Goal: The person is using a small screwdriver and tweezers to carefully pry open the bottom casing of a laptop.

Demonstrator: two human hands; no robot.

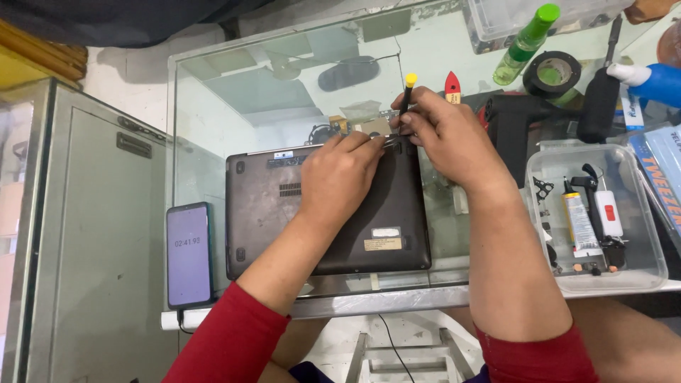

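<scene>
A dark grey laptop (277, 213) lies bottom side up on a glass table (234, 99). My left hand (340, 177) rests on its base, fingers reaching to the far right corner. My right hand (443, 135) grips a screwdriver (406, 89) with a black shaft and yellow cap, held upright at that same corner. The tip is hidden behind my fingers. Both sleeves are red.
A phone (189, 254) with a lit screen lies at the laptop's left. A clear plastic tray (638, 273) with a glue tube and small parts sits at the right. A green spray bottle (526, 42), black tape roll (553, 72) and black tool stand behind.
</scene>
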